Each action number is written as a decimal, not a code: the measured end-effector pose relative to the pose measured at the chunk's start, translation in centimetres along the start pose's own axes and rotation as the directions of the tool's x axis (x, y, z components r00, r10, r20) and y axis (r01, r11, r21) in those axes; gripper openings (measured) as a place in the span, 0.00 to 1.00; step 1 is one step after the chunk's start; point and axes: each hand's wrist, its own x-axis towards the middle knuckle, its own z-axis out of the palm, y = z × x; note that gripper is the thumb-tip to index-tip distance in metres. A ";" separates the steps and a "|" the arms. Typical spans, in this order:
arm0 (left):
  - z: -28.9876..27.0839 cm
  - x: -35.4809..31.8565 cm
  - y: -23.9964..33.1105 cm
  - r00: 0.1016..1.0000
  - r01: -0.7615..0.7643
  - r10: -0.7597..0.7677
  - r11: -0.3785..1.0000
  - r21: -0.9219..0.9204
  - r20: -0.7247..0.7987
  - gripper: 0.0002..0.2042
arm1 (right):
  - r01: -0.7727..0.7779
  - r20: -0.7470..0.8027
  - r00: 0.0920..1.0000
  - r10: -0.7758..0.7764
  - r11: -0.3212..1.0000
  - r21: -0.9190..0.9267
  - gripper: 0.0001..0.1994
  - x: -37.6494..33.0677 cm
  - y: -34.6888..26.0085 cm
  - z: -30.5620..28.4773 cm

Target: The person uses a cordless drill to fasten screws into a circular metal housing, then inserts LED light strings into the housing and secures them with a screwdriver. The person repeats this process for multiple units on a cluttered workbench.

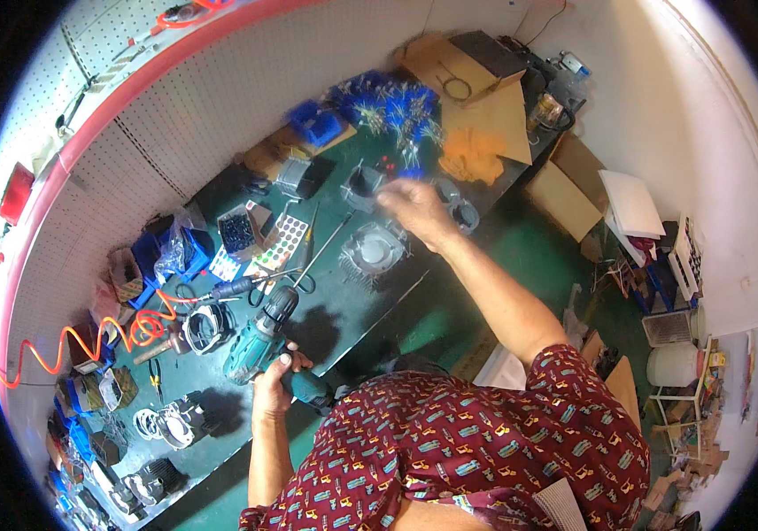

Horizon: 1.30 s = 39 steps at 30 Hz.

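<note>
A teal cordless drill (pixel 253 350) with a black chuck is gripped in my left hand (pixel 276 382). Its long thin bit slants up toward the middle of the bench. My right hand (pixel 418 212) hovers at the far right of the bench with its fingers curled together; what they hold, if anything, is too blurred to make out. Just below that hand lies a finned grey metal housing (pixel 374 251). A hollow grey housing (pixel 361 188) stands beside the fingertips, and grey ring-shaped parts (pixel 462 214) lie behind the wrist.
Blue-capped wires (pixel 392 104) are heaped at the back, near a blue bin (pixel 315 124) and an orange cloth (pixel 471 156). An open box of small dark parts (pixel 239 230) sits mid-bench. A coiled orange air hose (pixel 87 334) runs along the left; more housings (pixel 186 419) lie there.
</note>
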 end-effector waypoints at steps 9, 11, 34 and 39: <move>-1.0 0.6 -1.3 0.991 0.106 -0.094 0.985 0.138 -0.095 0.20 | 0.105 0.424 0.904 -0.061 0.991 -0.081 0.12 0.6 1.2 -1.0; -0.7 0.8 -1.3 0.987 0.127 -0.108 0.977 0.171 -0.119 0.20 | 0.092 0.471 0.881 -0.043 0.992 -0.082 0.11 1.7 3.5 -2.0; 8.1 5.8 4.1 0.982 -0.152 0.114 0.023 0.988 0.148 0.13 | -0.593 0.376 0.770 0.516 0.795 0.123 0.07 1.9 13.0 2.0; 9.4 6.3 4.8 0.994 -0.104 0.041 -0.017 0.994 0.104 0.12 | -0.647 0.388 0.741 0.549 0.739 0.190 0.10 1.4 13.6 1.7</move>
